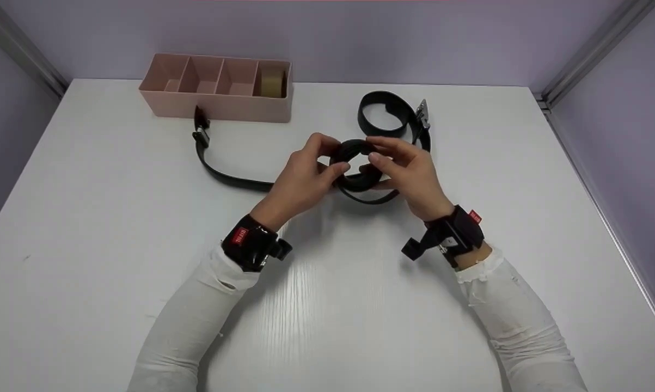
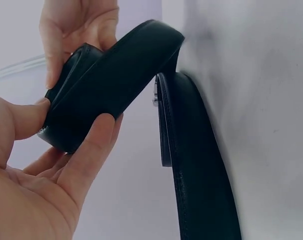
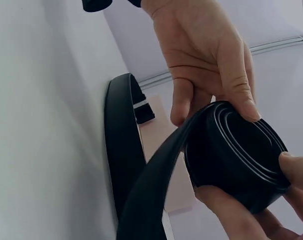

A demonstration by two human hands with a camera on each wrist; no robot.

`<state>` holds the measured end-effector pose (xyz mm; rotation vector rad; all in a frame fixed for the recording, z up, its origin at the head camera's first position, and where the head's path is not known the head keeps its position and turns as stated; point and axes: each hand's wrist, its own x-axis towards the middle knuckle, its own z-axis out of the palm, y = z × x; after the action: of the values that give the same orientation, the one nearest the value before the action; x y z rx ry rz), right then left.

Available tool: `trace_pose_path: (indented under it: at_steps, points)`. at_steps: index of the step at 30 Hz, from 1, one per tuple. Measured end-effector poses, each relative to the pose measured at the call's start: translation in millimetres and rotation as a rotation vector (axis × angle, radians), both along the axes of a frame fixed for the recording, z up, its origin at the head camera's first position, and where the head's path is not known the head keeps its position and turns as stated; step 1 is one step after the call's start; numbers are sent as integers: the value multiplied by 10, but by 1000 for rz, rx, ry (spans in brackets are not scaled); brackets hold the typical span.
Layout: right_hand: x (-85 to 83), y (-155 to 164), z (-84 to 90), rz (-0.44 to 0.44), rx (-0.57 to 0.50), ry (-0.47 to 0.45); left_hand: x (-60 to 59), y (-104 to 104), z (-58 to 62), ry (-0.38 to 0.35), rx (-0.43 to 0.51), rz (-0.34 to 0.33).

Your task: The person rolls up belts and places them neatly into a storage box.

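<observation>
both hands meet over the middle of the white table in the head view: the left hand and the right hand have their fingers curled round a tight black coil, the rolled end of a belt. the unrolled tail runs left across the table to a buckle end lying just in front of a pink divided box; a tan roll sits in the box's rightmost compartment. a second black belt, loosely looped with a metal buckle, lies behind the hands.

from the left wrist, the left hand props the coil with thumb and forefinger on its edge, while the right hand pinches it from above; the free strap drops away to the tabletop.

from the right wrist, the belt's coil shows several snug turns, the left hand gripping its far rim and the right fingertips pinching the near one.

i judge the step to be rolling the belt, partway done. the next move seems to call for turning the coil on while keeping the strap taut and the edges aligned, so the turns do not spring loose.
</observation>
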<state>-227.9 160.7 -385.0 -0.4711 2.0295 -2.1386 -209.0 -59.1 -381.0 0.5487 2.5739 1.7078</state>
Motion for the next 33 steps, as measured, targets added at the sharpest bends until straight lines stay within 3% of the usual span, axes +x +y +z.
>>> trace_pose_path:
  at_steps: [7, 12, 15, 23, 30, 33]
  points:
    - [17, 28, 64, 60, 97, 34, -29, -13, 1, 32, -33, -11]
    - [94, 3, 196, 91, 261, 107, -20, -20, 15, 31, -107, -52]
    - [90, 0, 184, 101, 312, 127, -14, -17, 8, 27, -134, -68]
    - [-2, 16, -8, 42, 197, 123, -14, -18, 3, -13, -108, -48]
    - [-8, 13, -28, -20, 11, 45, -14, 1, 14, -45, -44, -9]
    - [-11, 11, -32, -17, -22, 26, -13, 6, 14, -50, -36, 0]
